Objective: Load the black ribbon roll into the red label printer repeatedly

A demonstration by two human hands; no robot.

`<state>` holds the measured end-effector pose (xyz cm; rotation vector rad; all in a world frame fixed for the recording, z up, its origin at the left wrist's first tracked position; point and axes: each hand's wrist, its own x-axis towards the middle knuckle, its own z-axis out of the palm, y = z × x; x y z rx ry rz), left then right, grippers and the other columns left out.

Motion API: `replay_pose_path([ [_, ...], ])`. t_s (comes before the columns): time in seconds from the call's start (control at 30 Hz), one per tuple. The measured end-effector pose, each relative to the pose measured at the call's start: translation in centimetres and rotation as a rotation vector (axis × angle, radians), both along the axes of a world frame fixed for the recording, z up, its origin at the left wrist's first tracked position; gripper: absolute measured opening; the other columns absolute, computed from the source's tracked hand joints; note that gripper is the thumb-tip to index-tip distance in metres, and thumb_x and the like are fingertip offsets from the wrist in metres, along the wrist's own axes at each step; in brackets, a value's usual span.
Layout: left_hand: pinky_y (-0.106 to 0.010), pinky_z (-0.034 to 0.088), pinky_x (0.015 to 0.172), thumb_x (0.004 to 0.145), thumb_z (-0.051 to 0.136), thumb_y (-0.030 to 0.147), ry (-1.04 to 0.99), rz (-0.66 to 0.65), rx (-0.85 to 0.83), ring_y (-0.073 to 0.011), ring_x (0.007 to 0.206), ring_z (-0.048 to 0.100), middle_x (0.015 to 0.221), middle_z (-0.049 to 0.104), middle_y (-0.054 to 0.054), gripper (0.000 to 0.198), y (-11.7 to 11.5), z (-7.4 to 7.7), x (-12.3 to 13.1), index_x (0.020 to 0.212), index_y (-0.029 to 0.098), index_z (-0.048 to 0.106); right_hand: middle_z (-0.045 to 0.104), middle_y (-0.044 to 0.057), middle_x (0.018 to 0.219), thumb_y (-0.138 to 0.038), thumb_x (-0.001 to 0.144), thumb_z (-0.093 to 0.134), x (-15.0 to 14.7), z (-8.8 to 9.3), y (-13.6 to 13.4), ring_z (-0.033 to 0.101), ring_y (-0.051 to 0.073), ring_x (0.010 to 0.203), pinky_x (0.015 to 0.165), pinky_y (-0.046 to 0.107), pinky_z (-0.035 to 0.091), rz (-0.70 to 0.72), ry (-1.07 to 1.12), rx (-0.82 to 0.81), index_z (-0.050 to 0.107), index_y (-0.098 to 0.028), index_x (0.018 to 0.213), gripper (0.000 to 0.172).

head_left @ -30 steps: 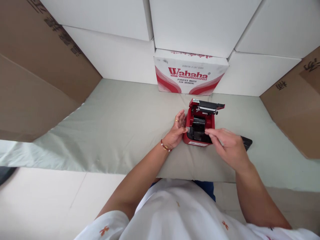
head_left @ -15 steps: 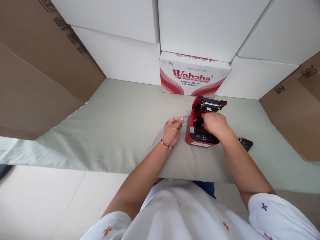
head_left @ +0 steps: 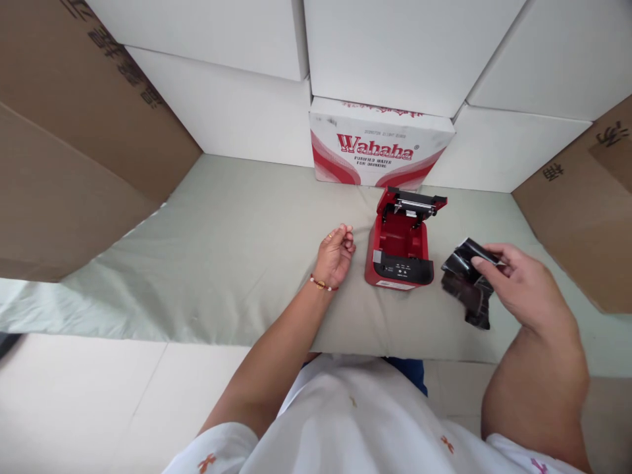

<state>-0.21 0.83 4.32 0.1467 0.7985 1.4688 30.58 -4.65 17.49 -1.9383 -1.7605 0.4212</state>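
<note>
A red and black label printer (head_left: 401, 271) stands on the cloth with its lid raised, and its red inner bay is bare. My left hand (head_left: 336, 253) rests to the left of it, not touching it. Its fingers are curled together, and I see nothing in them. To the right of the printer, my right hand (head_left: 518, 276) grips a glossy black film roll (head_left: 469, 258) between thumb and fingers. Dark crumpled film (head_left: 474, 299) shows just below the roll; whether it hangs from the roll or lies on the cloth I cannot tell.
A pale green cloth (head_left: 237, 243) covers the table. Behind the printer a Wahaha water carton (head_left: 378, 148) leans against stacked white boxes (head_left: 247, 108). Brown cardboard boxes stand at the left (head_left: 89, 158) and right (head_left: 582, 217). The table's front edge runs close to my body.
My right hand has come out of the printer's bay and moved right, now holding the black film roll. My left hand has shifted slightly left.
</note>
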Motion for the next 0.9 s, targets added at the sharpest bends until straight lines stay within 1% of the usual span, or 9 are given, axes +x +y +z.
replay_pose_path([
  [0.13,-0.021,0.043,0.06,0.078,0.094,0.024,0.047,-0.004,0.056,-0.0063,0.067,0.056,0.082,0.07,0.001,0.027,-0.1,-0.1,0.1,0.08,0.018,0.067,0.067,0.0,0.061,-0.056,0.085,0.068,2.9,-4.4,0.7,0.063,0.024,0.055,0.053,0.036,0.046,0.035,-0.042,-0.185,0.074,-0.021,0.109,0.043],
  [0.27,-0.02,0.035,0.054,0.074,0.095,0.018,0.099,-0.019,0.073,-0.004,0.059,0.045,0.083,0.071,0.0,0.032,-0.2,-0.3,0.1,0.074,0.017,0.063,0.061,-0.003,0.057,-0.053,0.088,0.064,2.7,-8.0,0.8,0.058,0.022,0.05,0.055,0.036,0.048,0.137,-0.043,-0.107,0.077,-0.02,0.114,0.044],
  [0.37,-0.02,0.029,0.05,0.074,0.095,0.021,0.111,-0.027,0.081,-0.0036,0.054,0.036,0.078,0.069,0.002,0.032,-0.3,-0.4,0.0,0.078,0.019,0.063,0.074,0.005,0.08,-0.051,0.094,0.058,4.6,-9.0,0.5,0.065,0.024,0.064,0.069,0.041,0.055,0.069,-0.143,0.063,0.078,-0.021,0.123,0.046],
  [0.47,-0.02,0.027,0.049,0.074,0.096,0.024,0.113,-0.035,0.09,-0.0041,0.052,0.034,0.072,0.065,0.004,0.032,-0.3,-0.4,-0.1,0.085,0.019,0.067,0.078,0.016,0.114,-0.041,0.089,0.058,8.5,-9.9,0.7,0.071,0.032,0.09,0.089,0.052,0.057,0.072,-0.36,0.083,0.079,-0.02,0.123,0.045],
  [0.53,-0.019,0.031,0.05,0.072,0.098,0.026,0.116,-0.031,0.101,-0.0042,0.055,0.038,0.073,0.064,0.004,0.034,-0.3,-0.3,0.0,0.087,0.019,0.069,0.078,0.019,0.122,-0.036,0.084,0.058,10.6,-10.6,1.0,0.071,0.037,0.099,0.093,0.057,0.057,0.106,-0.438,0.019,0.079,-0.019,0.121,0.046],
  [0.63,-0.019,0.04,0.057,0.065,0.102,0.026,0.132,-0.014,0.122,-0.0048,0.061,0.047,0.073,0.061,0.005,0.038,-0.4,-0.4,0.3,0.079,0.019,0.067,0.079,0.021,0.116,-0.034,0.081,0.056,11.9,-11.6,1.5,0.072,0.04,0.1,0.091,0.06,0.058,0.101,-0.44,-0.031,0.08,-0.018,0.119,0.048],
  [0.7,-0.019,0.041,0.059,0.061,0.105,0.027,0.152,-0.013,0.13,-0.0051,0.064,0.049,0.072,0.059,0.006,0.041,-0.6,-0.6,0.5,0.075,0.019,0.067,0.08,0.02,0.11,-0.038,0.082,0.057,12.1,-11.3,1.3,0.073,0.04,0.098,0.089,0.06,0.059,0.114,-0.43,-0.05,0.081,-0.019,0.115,0.045],
  [0.77,-0.02,0.04,0.058,0.056,0.107,0.03,0.172,-0.016,0.129,-0.0054,0.064,0.049,0.071,0.06,0.005,0.044,-0.7,-0.8,0.7,0.074,0.018,0.068,0.082,0.016,0.103,-0.047,0.082,0.061,12.5,-9.6,0.4,0.075,0.039,0.094,0.085,0.058,0.061,0.159,-0.378,-0.096,0.082,-0.022,0.108,0.042],
  [0.9,-0.021,0.033,0.053,0.05,0.109,0.041,0.208,-0.027,0.123,-0.0049,0.058,0.042,0.063,0.057,0.006,0.051,-0.6,-1.2,0.8,0.068,0.017,0.068,0.083,0.013,0.103,-0.073,0.081,0.073,13.8,-2.1,-3.3,0.076,0.033,0.078,0.061,0.048,0.058,0.286,-0.156,-0.278,0.083,-0.038,0.121,0.053],
])
